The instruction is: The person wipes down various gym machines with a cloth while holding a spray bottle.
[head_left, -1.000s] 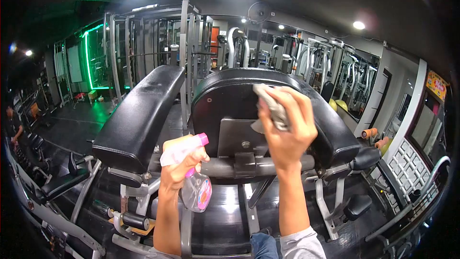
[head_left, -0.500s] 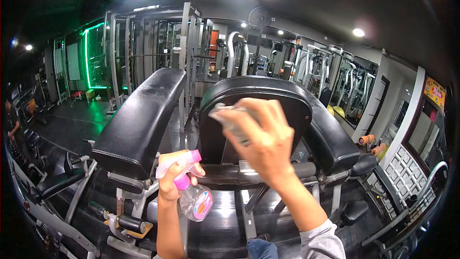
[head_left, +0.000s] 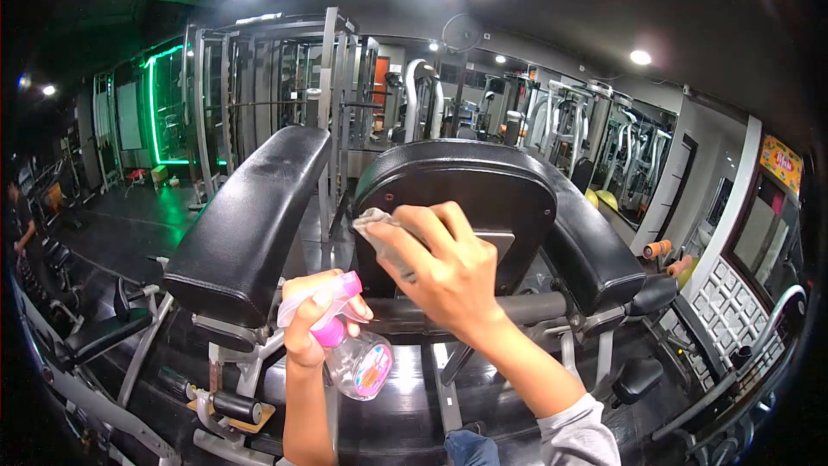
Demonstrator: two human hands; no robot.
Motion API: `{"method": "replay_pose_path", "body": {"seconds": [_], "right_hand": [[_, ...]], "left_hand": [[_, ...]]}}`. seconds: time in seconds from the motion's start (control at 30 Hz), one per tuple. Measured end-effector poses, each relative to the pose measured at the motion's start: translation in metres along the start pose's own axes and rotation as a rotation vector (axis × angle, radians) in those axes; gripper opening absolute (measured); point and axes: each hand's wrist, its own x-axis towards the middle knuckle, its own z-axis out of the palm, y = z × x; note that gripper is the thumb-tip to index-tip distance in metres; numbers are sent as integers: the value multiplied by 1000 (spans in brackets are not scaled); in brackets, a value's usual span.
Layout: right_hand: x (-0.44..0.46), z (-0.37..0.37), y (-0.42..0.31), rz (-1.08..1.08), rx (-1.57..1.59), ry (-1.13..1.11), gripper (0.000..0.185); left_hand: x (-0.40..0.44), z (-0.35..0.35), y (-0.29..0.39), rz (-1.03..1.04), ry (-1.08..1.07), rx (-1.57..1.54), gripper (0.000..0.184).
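My left hand (head_left: 310, 315) is wrapped round the neck of a clear spray bottle (head_left: 360, 366) with a pink nozzle, low in front of the machine. A grey cloth (head_left: 390, 242) is gripped in my right hand (head_left: 453, 272), against or close to the left part of the pad's dark back panel; exact contact is hidden. The rounded black pad (head_left: 457, 155) stands upright behind my hands. A long black padded bench (head_left: 250, 224) lies to its left, and another black pad (head_left: 591, 242) slopes down on its right.
A dark horizontal tube (head_left: 535, 306) crosses below the pad. Foam rollers (head_left: 237, 406) sit low left. At the far left edge a person (head_left: 24, 224) is partly visible. Racks (head_left: 330, 103) and other machines stand behind, with orange rollers (head_left: 657, 249) at right.
My right hand has moved left and down across the back panel with the cloth. My left hand has shifted slightly lower, still holding the bottle, which is now more tilted.
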Motion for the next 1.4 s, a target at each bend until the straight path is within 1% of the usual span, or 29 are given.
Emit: {"method": "replay_pose_path", "body": {"seconds": [0.03,0.13,0.23,0.27,0.33,0.37,0.4,0.47,0.53,0.6,0.63,0.73,0.87,0.93,1.03,1.27,1.4], "right_hand": [[-3,-4,8,-7,-37,-7,36],[-2,-34,28,77,-105,11,34],[1,-58,54,90,-175,205,30],[1,-62,62,114,-198,258,34],[3,-63,74,179,-169,377,32],[4,-61,77,170,-152,427,30],[2,-59,76,173,-153,429,30],[-3,-53,69,52,-176,340,32],[-16,-44,59,57,-120,210,35],[-33,-36,53,15,-153,88,36],[-38,-33,54,-34,-194,105,38],[-34,-51,65,11,-195,91,37],[-12,-68,82,7,-214,252,36],[-5,-69,84,53,-204,330,30],[-18,-66,81,106,-195,318,31],[-93,-39,77,274,-152,262,33],[-86,-46,76,318,-82,258,32]], "left_hand": [[1,1,1,2,-8,3,51],[3,0,1,6,-17,7,52],[5,2,-1,8,-29,15,52],[7,3,-1,12,-36,23,52],[11,8,-1,16,-52,30,52],[12,11,-1,20,-67,40,52],[13,13,-3,18,-70,41,52],[15,17,-6,9,-79,20,50],[15,21,-7,-11,-92,23,49],[15,23,-9,-24,-113,22,48],[14,23,-9,-27,-113,24,48],[12,25,-9,-48,-104,36,48],[12,28,1,-3,-126,83,46],[12,27,3,10,-133,100,45],[12,27,4,14,-155,119,45],[8,23,-7,-19,-167,87,45],[8,22,-9,-64,-149,89,47]]}}
